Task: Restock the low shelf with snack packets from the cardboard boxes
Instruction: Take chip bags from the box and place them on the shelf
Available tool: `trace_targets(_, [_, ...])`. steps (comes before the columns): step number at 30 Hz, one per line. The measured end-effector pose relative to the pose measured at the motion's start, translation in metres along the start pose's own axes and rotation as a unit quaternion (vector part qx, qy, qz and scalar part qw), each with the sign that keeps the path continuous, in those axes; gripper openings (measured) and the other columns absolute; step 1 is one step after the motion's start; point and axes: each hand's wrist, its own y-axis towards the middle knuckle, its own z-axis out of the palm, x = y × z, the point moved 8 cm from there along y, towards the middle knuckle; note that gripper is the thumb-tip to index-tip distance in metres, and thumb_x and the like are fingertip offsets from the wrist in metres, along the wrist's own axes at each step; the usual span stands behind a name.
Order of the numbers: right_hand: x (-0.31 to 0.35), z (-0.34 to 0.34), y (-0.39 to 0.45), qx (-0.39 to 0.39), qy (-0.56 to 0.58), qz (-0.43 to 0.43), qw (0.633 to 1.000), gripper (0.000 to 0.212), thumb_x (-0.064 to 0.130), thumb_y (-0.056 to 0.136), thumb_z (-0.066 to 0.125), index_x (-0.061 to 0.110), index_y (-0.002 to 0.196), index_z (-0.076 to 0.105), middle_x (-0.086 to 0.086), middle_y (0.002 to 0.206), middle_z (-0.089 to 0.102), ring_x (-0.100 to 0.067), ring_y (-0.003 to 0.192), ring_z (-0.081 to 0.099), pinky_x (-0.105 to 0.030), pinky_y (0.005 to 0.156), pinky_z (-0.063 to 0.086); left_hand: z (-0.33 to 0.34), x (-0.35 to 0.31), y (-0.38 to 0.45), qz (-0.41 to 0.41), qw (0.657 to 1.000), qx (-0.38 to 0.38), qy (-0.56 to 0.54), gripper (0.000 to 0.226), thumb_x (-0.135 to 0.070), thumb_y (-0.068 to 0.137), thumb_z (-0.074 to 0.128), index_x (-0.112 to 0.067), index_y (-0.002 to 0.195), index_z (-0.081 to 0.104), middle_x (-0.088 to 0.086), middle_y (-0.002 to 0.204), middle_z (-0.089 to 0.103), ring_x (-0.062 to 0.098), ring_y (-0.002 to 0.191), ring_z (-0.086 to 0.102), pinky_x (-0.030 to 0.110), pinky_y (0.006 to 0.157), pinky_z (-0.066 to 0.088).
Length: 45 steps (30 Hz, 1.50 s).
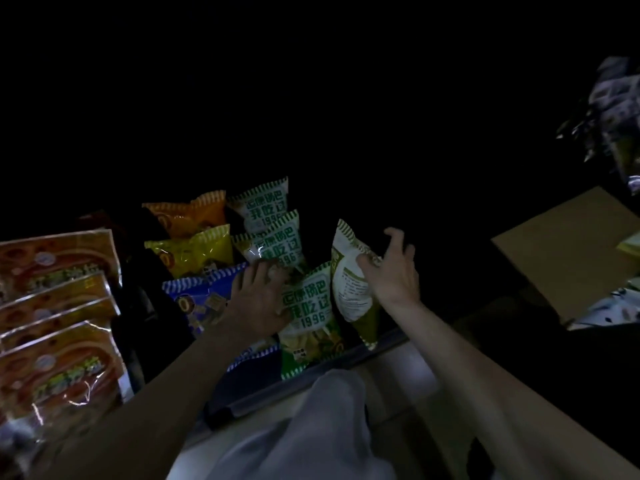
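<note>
At nine o'clock lie glossy red-and-orange flat packets (59, 306), overlapping in a stack. Toward the centre, the low shelf (374, 341) holds rows of pillow-shaped snack packets: an orange packet (194, 213) behind a yellow packet (194, 251) behind a blue packet (201, 299), then green-and-white packets (266, 206) with striped crimped edges. The left hand (258, 299) presses flat, fingers spread, where blue and green rows meet. The right hand (391, 271) pinches one green-and-white packet (349, 292), turned back-side out and standing upright. At three o'clock sits a cardboard box (561, 258)
</note>
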Motion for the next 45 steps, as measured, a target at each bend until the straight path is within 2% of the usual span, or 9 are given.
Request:
trace_targets(6, [-0.001,0.022,-0.012,0.192,-0.163,-0.067,0.965,0.084,0.035,0.087,0.064,0.036,0.148,0.007,-0.005,0.156,0.006,-0.033,0.137,0.027,-0.039,0.098,0.042,0.018,-0.012,-0.004,0.04,0.999,0.016,-0.028,0.074,-0.05,0.087,0.055,-0.033,0.147,0.014,0.0,0.151,0.018,0.021,0.141,0.011,0.043,0.115,0.011])
trace_targets(11, [-0.012,0.006,0.008,0.131,-0.056,-0.04,0.989,0.071,0.018,0.083,0.068,0.03,0.142,0.031,-0.011,0.132,0.048,-0.03,0.115,0.052,-0.031,0.083,0.049,0.008,-0.028,0.017,0.088,0.995,0.04,-0.03,0.083,-0.049,0.084,0.06,-0.03,0.148,0.012,-0.001,0.153,0.019,0.019,0.139,0.019,0.038,0.113,0.011])
trace_targets(15, [0.006,-0.016,0.031,0.043,0.009,-0.004,0.999,0.065,0.021,0.084,0.067,0.025,0.139,0.034,-0.013,0.132,0.04,-0.032,0.114,0.05,-0.026,0.076,0.042,-0.001,-0.065,0.037,0.108,0.956,0.043,-0.27,0.104,-0.038,0.074,0.076,-0.024,0.149,0.006,0.003,0.151,0.023,0.02,0.138,0.025,0.033,0.111,0.028])
trace_targets(20, [0.044,0.008,0.026,0.132,0.083,-0.084,0.984,0.068,0.022,0.087,0.065,0.029,0.143,0.028,-0.003,0.135,0.038,-0.019,0.123,0.044,-0.029,0.094,0.045,-0.019,-0.073,0.07,0.031,0.862,-0.1,-0.495,0.075,-0.016,0.073,0.078,-0.003,0.133,0.036,0.002,0.123,0.05,0.017,0.115,0.05,0.017,0.079,0.042])
trace_targets(25, [-0.017,0.003,0.057,0.039,0.2,0.018,0.979,0.044,0.006,0.091,0.055,0.013,0.132,0.043,-0.007,0.127,0.05,-0.026,0.115,0.051,-0.038,0.099,0.045,-0.019,-0.043,0.096,-0.03,0.907,-0.12,-0.402,0.063,-0.015,0.085,0.067,-0.007,0.138,0.035,0.017,0.118,0.06,0.031,0.109,0.058,0.028,0.076,0.043])
trace_targets(29, [-0.055,0.06,0.059,0.183,-0.001,0.035,0.982,0.11,0.03,0.071,0.08,0.024,0.15,0.003,-0.006,0.155,0.008,-0.029,0.141,0.02,-0.041,0.11,0.032,-0.006,-0.028,0.103,-0.029,0.954,-0.08,-0.288,0.065,-0.019,0.086,0.066,-0.015,0.142,0.034,0.019,0.113,0.061,0.034,0.106,0.057,0.036,0.081,0.049])
trace_targets(31, [-0.056,0.081,0.06,0.185,-0.023,0.009,0.982,0.124,0.032,0.065,0.084,0.026,0.15,-0.006,-0.003,0.157,0.008,-0.03,0.141,0.019,-0.047,0.109,0.033,-0.009,-0.027,0.102,-0.006,0.964,-0.089,-0.251,0.058,-0.027,0.086,0.066,-0.016,0.137,0.042,0.015,0.122,0.058,0.036,0.114,0.051,0.044,0.089,0.047])
trace_targets(37, [-0.045,0.083,0.081,0.094,-0.031,0.047,0.994,0.091,0.038,0.067,0.081,0.013,0.138,0.03,-0.006,0.141,0.033,-0.03,0.125,0.044,-0.036,0.09,0.044,-0.014,0.009,0.095,-0.056,0.993,-0.088,-0.064,0.055,-0.04,0.093,0.05,-0.029,0.143,0.031,0.002,0.154,0.015,0.032,0.142,0.004,0.048,0.111,0.017])
trace_targets(45, [-0.026,0.085,0.115,-0.027,0.035,0.152,0.987,0.074,0.038,0.073,0.076,0.01,0.128,0.035,-0.009,0.135,0.035,-0.036,0.114,0.05,-0.041,0.078,0.047,-0.007,0.03,0.098,-0.09,0.995,-0.024,-0.04,0.061,-0.034,0.092,0.055,-0.036,0.143,0.023,0.006,0.153,0.014,0.037,0.135,0.021,0.049,0.107,0.03])
